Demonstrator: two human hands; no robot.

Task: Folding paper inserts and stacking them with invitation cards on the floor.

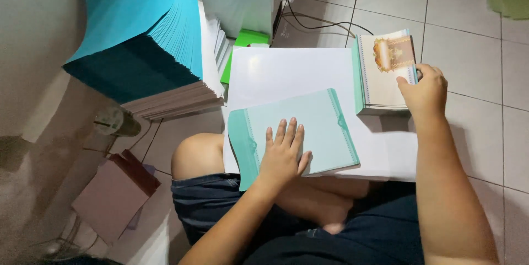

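On the big white sheet of board (286,72) lying across the person's lap, the left hand (282,157) rests flat, fingers spread, pressing down on a pale mint-green folded card with a darker scalloped edge (308,127). Off to the side, the right hand (424,91) pinches the corner of the top card of a small stack of cream cards with a gold crest (386,69). A tall pile of teal paper sheets (143,28) sits nearby on the tiled floor (474,50).

Mint-green card cover (300,127): matt paper, smooth. White sheet (286,69) beneath: glossy paper, glare spot visible. Stack of printed cards (386,72): smooth card stock, slight sheen. Tall stack of turquoise sheets (143,28): matt paper. Floor tiles (474,55): glazed ceramic, smooth. Shorts (209,199): dark denim cloth.
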